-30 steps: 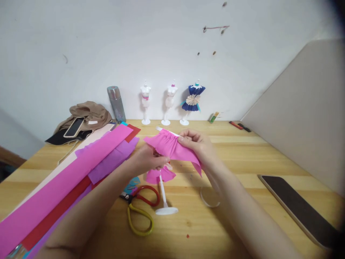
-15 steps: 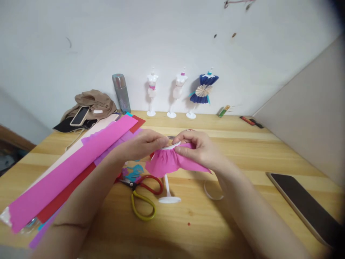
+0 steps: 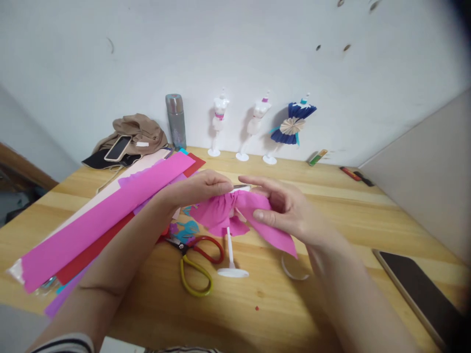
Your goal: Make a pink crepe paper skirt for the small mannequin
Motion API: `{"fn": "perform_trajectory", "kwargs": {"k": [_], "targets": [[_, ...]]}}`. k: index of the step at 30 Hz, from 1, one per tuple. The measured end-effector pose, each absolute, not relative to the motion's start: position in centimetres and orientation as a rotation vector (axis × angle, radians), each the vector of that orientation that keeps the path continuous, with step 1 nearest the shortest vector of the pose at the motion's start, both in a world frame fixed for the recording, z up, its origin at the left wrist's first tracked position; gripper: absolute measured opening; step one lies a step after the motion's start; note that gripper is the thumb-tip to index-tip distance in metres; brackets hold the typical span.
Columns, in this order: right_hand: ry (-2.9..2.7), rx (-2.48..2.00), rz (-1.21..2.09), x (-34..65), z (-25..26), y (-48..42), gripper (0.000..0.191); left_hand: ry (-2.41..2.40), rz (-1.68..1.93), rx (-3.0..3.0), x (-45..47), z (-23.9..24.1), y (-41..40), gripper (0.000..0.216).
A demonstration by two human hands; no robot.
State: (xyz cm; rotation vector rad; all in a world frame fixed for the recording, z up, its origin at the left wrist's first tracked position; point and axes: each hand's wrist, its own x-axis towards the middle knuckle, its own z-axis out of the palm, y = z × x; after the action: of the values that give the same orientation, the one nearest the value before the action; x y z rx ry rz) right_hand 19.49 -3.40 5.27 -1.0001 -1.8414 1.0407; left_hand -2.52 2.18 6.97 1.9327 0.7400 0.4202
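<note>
A gathered pink crepe-paper skirt (image 3: 221,213) hangs round a small white mannequin on a stand (image 3: 231,255) in the middle of the wooden table (image 3: 331,215). My left hand (image 3: 200,189) pinches the skirt's top band from the left. My right hand (image 3: 281,206) holds the loose right end of the pink paper between thumb and fingers, with the index finger stretched toward the band. The mannequin's body is hidden behind the paper and my hands.
Red and yellow scissors (image 3: 195,264) lie left of the stand, a tape roll (image 3: 294,267) to its right. Long crepe-paper sheets (image 3: 106,215) lie at the left. Three mannequins (image 3: 257,125), a flask (image 3: 176,120), a cloth bundle with a phone (image 3: 128,139) stand at the back. A dark tablet (image 3: 423,289) lies at right.
The pink skirt has come down from the air onto the standing mannequin. Both hands closed in on its top band, then my right hand slid out along the loose end.
</note>
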Motion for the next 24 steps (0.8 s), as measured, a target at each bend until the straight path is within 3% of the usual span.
{"fn": "perform_trajectory", "kwargs": {"k": [6, 13, 16, 20, 24], "targets": [[-1.954, -1.107, 0.977, 19.4, 5.2, -3.8, 0.08, 0.861, 0.47, 2.291, -2.2, 7.2, 1.7, 0.034], [-2.03, -1.305, 0.722, 18.8, 5.2, -4.8, 0.084, 0.987, 0.558, 2.498, -1.6, 6.9, 1.4, 0.029], [-1.945, -1.368, 0.7, 18.6, 5.2, -4.9, 0.073, 0.976, 0.583, 2.396, -2.1, 7.0, 1.6, 0.034], [-1.827, -1.384, 0.602, 18.5, 5.1, -4.3, 0.031, 0.827, 0.542, 2.243, -2.5, 7.2, 1.8, 0.038], [-1.882, -1.375, 0.628, 18.6, 5.1, -3.7, 0.029, 0.777, 0.471, 2.126, -2.5, 7.1, 1.9, 0.04]]}}
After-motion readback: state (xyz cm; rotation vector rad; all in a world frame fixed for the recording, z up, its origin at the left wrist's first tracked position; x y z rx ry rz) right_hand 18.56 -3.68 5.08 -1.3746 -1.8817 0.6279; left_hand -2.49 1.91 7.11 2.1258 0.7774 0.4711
